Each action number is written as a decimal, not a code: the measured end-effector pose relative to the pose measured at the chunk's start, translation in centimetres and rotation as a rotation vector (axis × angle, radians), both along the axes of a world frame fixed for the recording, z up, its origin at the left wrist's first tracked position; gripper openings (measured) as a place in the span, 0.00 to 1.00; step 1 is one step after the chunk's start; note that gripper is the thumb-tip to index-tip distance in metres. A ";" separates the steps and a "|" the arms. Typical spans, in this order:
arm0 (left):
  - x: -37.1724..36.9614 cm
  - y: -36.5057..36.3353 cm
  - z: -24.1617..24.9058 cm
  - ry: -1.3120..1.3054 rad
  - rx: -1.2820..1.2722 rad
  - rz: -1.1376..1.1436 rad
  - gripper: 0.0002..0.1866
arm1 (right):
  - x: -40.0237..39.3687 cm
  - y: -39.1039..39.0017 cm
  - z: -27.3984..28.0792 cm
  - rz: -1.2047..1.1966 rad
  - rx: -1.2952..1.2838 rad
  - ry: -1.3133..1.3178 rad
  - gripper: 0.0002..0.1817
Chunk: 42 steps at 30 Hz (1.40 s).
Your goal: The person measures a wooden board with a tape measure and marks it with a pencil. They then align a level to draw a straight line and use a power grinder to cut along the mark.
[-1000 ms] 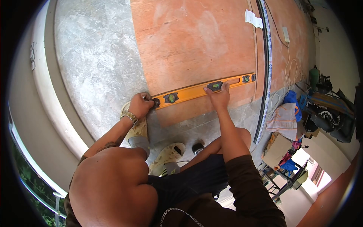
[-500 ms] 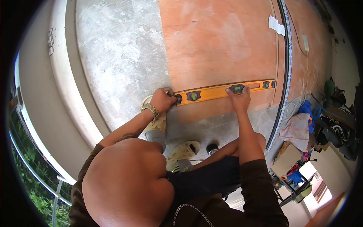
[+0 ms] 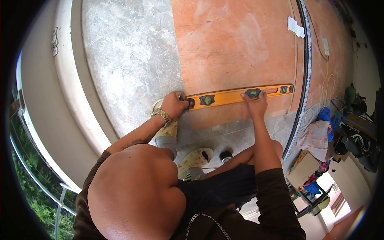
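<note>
A yellow spirit level (image 3: pixel 228 97) with dark vial housings lies across the orange-brown board (image 3: pixel 232 44). Its left end reaches to the board's border with the grey floor. My left hand (image 3: pixel 175 105), with a gold-coloured watch on the wrist, is closed at that left end; part of its grip is hidden by the fingers. Farther right, my right hand (image 3: pixel 256 105) pinches the level beside the vial right of its middle, thumb on the near side. The level's right end rests close to a thin strip along the board.
A long dark rail with a printed strip (image 3: pixel 307 60) runs along the right. White paper (image 3: pixel 295 27) lies by it. My shoes (image 3: pixel 196 158) and a small black round item (image 3: pixel 225 156) are on the grey floor (image 3: pixel 124 48). Bags and tools (image 3: pixel 314 134) are heaped at far right.
The whole scene has shifted slightly to the right in view. My hands keep their grip on the spirit level, which shows no clear movement over the board.
</note>
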<state>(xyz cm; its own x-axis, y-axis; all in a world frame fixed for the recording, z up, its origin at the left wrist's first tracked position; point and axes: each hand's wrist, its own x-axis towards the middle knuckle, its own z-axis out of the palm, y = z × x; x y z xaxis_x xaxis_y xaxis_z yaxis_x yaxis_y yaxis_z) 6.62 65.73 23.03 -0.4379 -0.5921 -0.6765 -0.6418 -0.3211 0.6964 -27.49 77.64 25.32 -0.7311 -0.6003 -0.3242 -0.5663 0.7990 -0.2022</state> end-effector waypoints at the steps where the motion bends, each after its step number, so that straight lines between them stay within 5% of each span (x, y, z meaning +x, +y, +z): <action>1: -0.1 -0.1 0.2 0.006 0.026 0.026 0.10 | 0.0 -0.1 0.0 -0.008 -0.009 -0.014 0.63; 30: 0.1 -0.4 0.1 0.047 0.073 0.061 0.09 | -0.1 0.1 -0.3 0.005 0.000 0.004 0.64; 33: 0.6 -0.9 -0.1 0.022 0.114 0.017 0.13 | 0.0 -0.2 0.0 -0.007 0.012 0.011 0.63; 36: 1.9 -2.5 1.5 0.054 0.246 0.205 0.21 | 0.2 -0.4 0.5 -0.032 -0.030 -0.050 0.63; 38: 2.6 -4.1 3.4 0.217 0.035 0.284 0.29 | 0.3 -0.6 0.5 -0.028 0.002 -0.027 0.63; 42: 2.9 -7.2 7.4 0.116 0.141 0.144 0.26 | 0.1 -0.4 -0.1 -0.025 0.004 -0.016 0.63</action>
